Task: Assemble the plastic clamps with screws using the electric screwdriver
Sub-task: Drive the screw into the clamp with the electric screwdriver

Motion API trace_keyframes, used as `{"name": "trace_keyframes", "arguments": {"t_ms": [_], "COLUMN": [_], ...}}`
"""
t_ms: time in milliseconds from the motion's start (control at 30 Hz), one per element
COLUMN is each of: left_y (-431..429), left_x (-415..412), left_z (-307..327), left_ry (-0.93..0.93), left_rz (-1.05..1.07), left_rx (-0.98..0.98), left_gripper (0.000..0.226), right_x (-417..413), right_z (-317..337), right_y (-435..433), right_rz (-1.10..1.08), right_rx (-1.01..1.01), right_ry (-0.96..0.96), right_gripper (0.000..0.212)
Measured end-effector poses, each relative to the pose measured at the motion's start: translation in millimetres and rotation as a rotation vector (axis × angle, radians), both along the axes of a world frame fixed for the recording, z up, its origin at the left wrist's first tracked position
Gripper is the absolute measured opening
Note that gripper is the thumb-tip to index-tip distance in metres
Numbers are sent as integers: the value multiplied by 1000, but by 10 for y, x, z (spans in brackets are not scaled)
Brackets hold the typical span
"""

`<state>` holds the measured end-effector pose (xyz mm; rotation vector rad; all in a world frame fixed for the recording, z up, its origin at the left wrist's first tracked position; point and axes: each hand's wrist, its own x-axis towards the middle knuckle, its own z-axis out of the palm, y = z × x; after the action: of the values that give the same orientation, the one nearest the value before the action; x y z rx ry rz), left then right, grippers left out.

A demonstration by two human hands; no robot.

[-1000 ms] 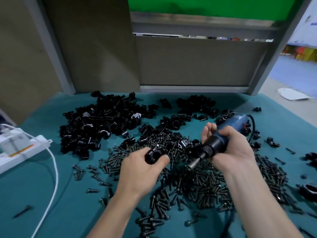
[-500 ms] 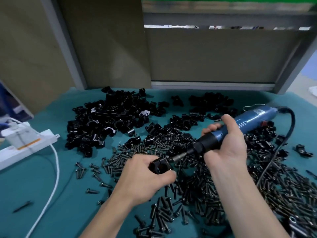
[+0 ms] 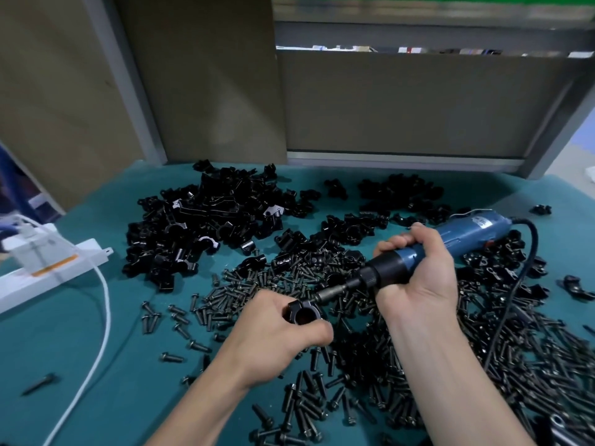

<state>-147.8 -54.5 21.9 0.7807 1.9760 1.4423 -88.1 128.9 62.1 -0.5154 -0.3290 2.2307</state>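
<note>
Leaving a large heap of loose clamp parts (image 3: 206, 233) unjoined at the left of the teal surface (image 3: 48, 349), gripping one clamp (image 3: 302, 314) in the left hand (image 3: 273, 339) with fingers (image 3: 278, 302) curled round it just over the spread screws (image 3: 370, 365), pressing the bit of the electric screwdriver (image 3: 457, 239) at its side, wrapping the right hand (image 3: 421, 281) tight round the barrel; judging most assembly yet to do.
</note>
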Motion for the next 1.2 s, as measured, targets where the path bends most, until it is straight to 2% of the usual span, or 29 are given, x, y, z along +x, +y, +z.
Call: {"name": "trace_keyframes", "arguments": {"t_ms": [400, 767, 1200], "left_y": [13, 10, 14], "left_x": [21, 4, 5], "left_z": [-6, -16, -7], "left_ry": [-125, -72, -62], "left_rz": [3, 36, 55], "left_rx": [58, 29, -9], "left_gripper": [45, 46, 43], "right_x": [-23, -52, -64], "right_z": [27, -58, -81], "right_y": [-42, -63, -76], "right_rz": [4, 29, 50], "right_rx": [69, 46, 115], "right_ry": [30, 30, 73], "right_gripper": [17, 15, 17]}}
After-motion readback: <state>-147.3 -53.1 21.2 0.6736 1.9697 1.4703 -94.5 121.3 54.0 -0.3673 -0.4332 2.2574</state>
